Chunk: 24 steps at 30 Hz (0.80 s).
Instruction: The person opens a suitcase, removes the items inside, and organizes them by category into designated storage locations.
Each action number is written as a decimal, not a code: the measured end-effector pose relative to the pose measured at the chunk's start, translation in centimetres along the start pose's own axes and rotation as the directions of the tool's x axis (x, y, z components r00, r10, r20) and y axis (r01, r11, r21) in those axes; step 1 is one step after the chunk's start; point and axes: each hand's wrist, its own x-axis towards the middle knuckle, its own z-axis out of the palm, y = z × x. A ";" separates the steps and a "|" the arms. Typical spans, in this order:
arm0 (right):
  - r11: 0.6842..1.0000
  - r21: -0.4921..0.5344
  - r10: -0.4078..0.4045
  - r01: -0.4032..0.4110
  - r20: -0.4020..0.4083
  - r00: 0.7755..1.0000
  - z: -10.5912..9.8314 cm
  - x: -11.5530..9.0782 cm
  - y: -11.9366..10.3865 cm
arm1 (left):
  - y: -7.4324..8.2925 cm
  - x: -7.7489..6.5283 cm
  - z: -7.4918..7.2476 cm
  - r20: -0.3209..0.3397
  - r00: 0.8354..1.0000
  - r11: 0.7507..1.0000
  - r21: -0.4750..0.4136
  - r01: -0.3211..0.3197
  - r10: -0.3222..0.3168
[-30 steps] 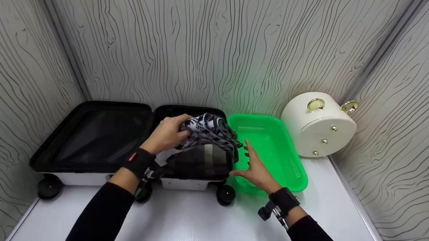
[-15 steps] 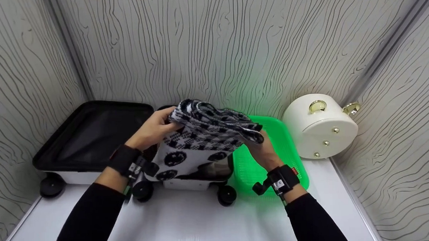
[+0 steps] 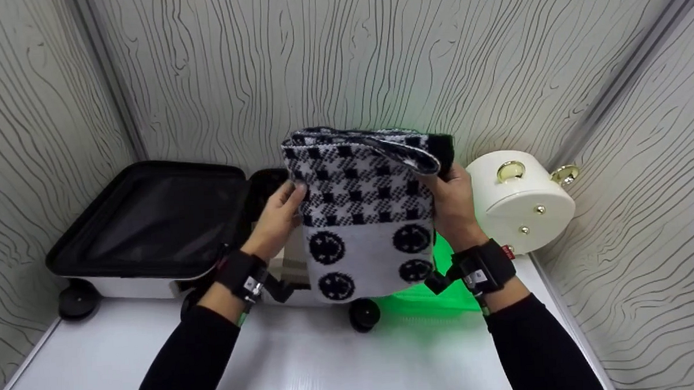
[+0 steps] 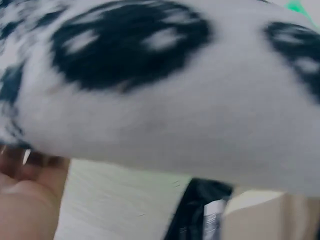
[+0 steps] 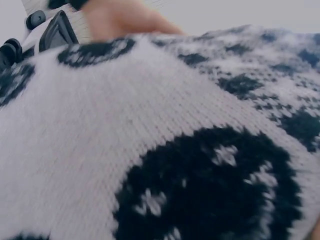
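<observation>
A folded knitted scarf, black and white with a houndstooth band above round smiley faces, hangs upright between my hands in the head view. My left hand grips its left edge, thumb toward me. At the right edge my right hand holds it, the fingers partly behind the cloth. The scarf fills most of the left wrist view, with part of the left hand at the lower left. Knit fabric also covers most of the right wrist view.
An open suitcase with black lining lies at the left, its right half mostly hidden by the scarf. Behind the scarf is a green plastic basket. A white round case with gold handles stands at the right, by the patterned walls.
The right hand has come from over the green basket to grip the scarf. Both hands have raised it and turned it upright, so its smiley-face side now faces me.
</observation>
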 end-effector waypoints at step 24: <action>0.693 -0.651 0.064 -0.309 -0.372 0.926 -14.4 2.7 -1.0 | -13.5 2.2 12.2 -0.063 0.989 0.889 0.433 0.150 -0.137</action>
